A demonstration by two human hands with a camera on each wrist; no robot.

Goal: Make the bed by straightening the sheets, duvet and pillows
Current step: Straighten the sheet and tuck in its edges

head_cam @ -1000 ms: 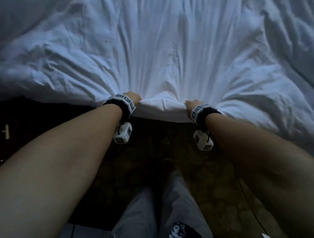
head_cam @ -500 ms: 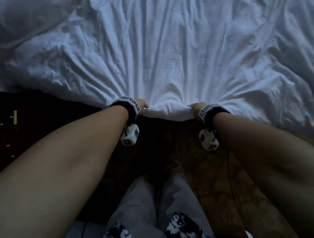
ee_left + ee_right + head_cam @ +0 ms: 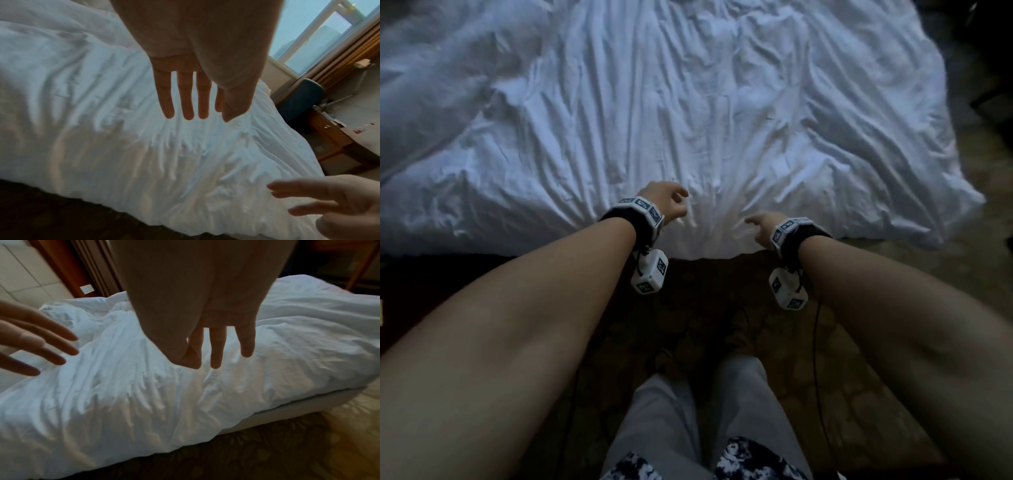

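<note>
A white, heavily creased duvet [image 3: 688, 113] covers the bed, its near edge hanging over the foot of the bed. My left hand [image 3: 671, 202] hovers just above that edge with nothing in it. In the left wrist view its fingers [image 3: 185, 97] are straight and spread over the duvet [image 3: 102, 129]. My right hand [image 3: 760, 224] is beside it, a short way to the right, also empty. The right wrist view has its fingers [image 3: 216, 350] extended above the duvet [image 3: 144, 394]. No pillows are in view.
Dark patterned carpet [image 3: 722, 325] lies between the bed and my legs [image 3: 688, 428]. A wooden desk [image 3: 337, 142] and a blue chair [image 3: 302, 100] stand by a window to the right of the bed. The bed base [image 3: 298, 408] shows below the duvet.
Both hands were gripping the bunched duvet edge and pulling it toward me; now they have let go and opened, and the edge lies flatter over the foot of the bed.
</note>
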